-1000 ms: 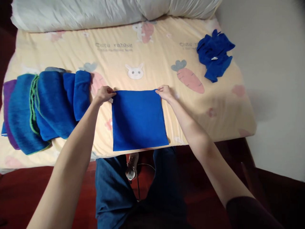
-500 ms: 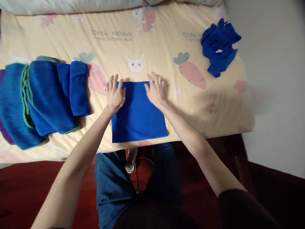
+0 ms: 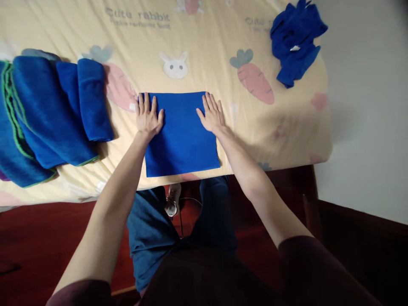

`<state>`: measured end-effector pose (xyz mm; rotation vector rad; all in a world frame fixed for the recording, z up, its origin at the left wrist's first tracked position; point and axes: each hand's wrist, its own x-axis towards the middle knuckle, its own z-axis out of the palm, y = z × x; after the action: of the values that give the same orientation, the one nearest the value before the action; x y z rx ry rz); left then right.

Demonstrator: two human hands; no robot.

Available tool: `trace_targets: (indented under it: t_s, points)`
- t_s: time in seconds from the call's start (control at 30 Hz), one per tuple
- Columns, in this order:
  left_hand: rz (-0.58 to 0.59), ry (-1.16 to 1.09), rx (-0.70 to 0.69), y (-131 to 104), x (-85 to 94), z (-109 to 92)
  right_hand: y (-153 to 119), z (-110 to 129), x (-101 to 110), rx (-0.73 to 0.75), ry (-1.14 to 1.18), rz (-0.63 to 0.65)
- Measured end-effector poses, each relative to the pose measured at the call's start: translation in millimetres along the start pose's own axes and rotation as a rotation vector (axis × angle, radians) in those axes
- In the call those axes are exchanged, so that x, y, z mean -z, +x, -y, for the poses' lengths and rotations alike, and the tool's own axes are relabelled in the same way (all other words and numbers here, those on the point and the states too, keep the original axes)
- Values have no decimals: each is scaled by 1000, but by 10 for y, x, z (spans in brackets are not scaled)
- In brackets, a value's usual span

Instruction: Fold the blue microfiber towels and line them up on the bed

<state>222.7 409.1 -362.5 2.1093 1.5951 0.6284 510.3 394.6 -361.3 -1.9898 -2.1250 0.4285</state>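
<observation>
A blue towel (image 3: pixel 183 136) lies flat as a near-square on the bed, close to its front edge. My left hand (image 3: pixel 148 115) rests palm down on the towel's far left corner, fingers stretched out and pointing away from me. On the far right corner lies my right hand (image 3: pixel 212 113), also flat, with its thumb spread inward. Neither hand grips the cloth.
Several folded blue towels (image 3: pixel 57 110), some with green edging, overlap in a row at the left. A crumpled blue cloth (image 3: pixel 296 42) with a white tag sits at the far right. The bedsheet (image 3: pixel 191 42) has carrot and rabbit prints. A white wall (image 3: pixel 366 106) borders the right side.
Both hands have flattened down onto the towel's far corners, where the fingers were raised or blurred before. The camera view has shifted, so the bed appears higher in the picture.
</observation>
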Motion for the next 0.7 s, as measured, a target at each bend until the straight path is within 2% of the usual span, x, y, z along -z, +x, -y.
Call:
trace_targets:
  t_s: [0.07,0.17,0.23,0.3,0.4,0.47,0.57,0.63,0.7]
  points:
    - [30,18,-49,-208,-58,-197,-165,212,-36,31,9,-38]
    - [104,26,-135,-673,-179,-456,-609,527,-178,160,71,-23]
    - [136,24,-142,-966,-196,-514,-876,549,-243,184,122,20]
    - [125,25,-103,-1162,-135,-473,-1018,400,-243,130,144,28]
    - [80,25,-30,-1255,-1,-363,-1023,118,-162,43,125,-12]
    - [69,25,-4,-1260,32,-365,-1012,85,-118,15,112,-42]
    - [105,39,-21,-1342,-36,-508,-1174,321,-134,29,129,-41]
    - [155,49,-61,-1481,-99,-606,-1404,513,-177,83,154,17]
    - [190,50,-77,-1664,-112,-634,-1655,598,-205,120,165,79]
